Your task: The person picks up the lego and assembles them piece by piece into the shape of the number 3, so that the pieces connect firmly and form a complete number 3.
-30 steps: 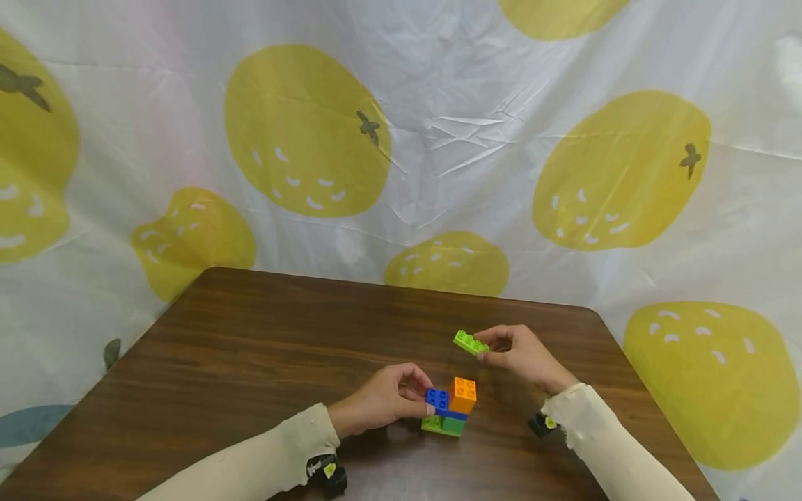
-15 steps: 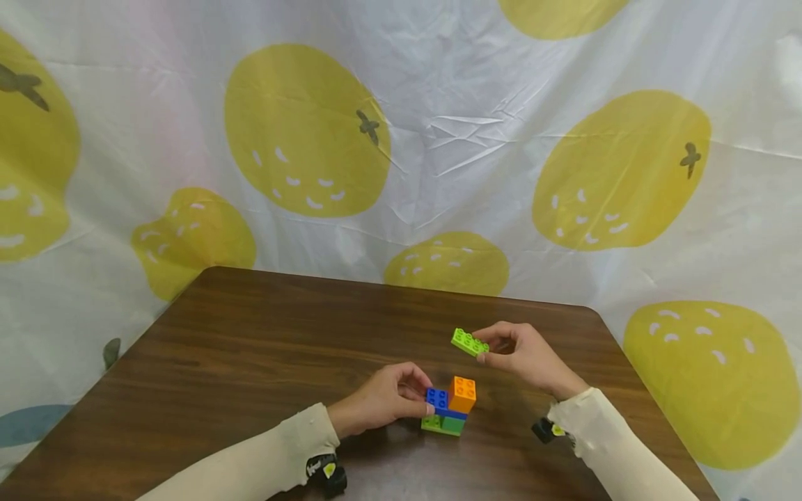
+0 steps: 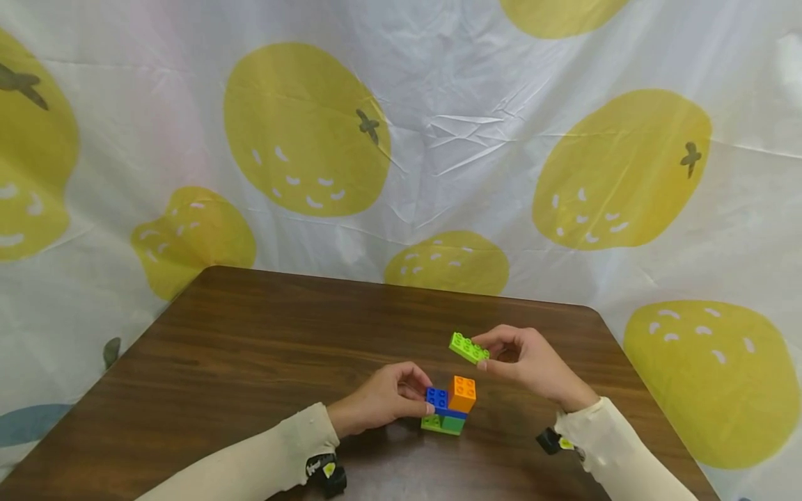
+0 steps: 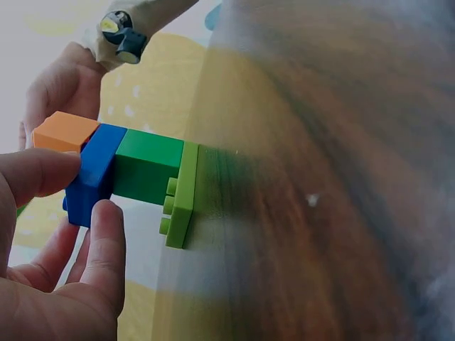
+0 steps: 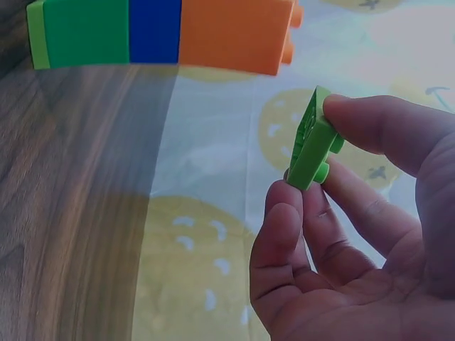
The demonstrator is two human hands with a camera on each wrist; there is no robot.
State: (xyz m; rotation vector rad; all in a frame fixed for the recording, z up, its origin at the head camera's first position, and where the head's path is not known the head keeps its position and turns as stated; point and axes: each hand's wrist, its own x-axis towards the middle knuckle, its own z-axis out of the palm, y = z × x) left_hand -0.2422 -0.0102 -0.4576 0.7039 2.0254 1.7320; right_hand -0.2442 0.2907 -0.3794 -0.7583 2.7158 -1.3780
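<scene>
A stack of toy building bricks stands upright on the table. At its bottom lies a flat lime-green brick [image 4: 187, 199], under a darker green brick [image 4: 149, 163]. Above them is a blue brick [image 3: 437, 397], and an orange brick [image 3: 463, 394] sits on the blue one's right half. My left hand [image 3: 379, 400] pinches the blue brick's left end between thumb and fingers. Behind and above the stack, my right hand [image 3: 532, 358] holds another flat lime-green brick [image 3: 466, 348] by its edges, studs up and slightly tilted. The right wrist view shows its hollow underside [image 5: 306, 131], apart from the stack.
The brown wooden table [image 3: 282, 327] extends left and behind the hands, with its far edge against a hanging white cloth [image 3: 451, 174] printed with yellow fruit. A small black camera is strapped to each wrist.
My right hand has shifted slightly right and toward me, and the lime-green brick in it has turned and lowered a little. The left hand and the stack stay where they were.
</scene>
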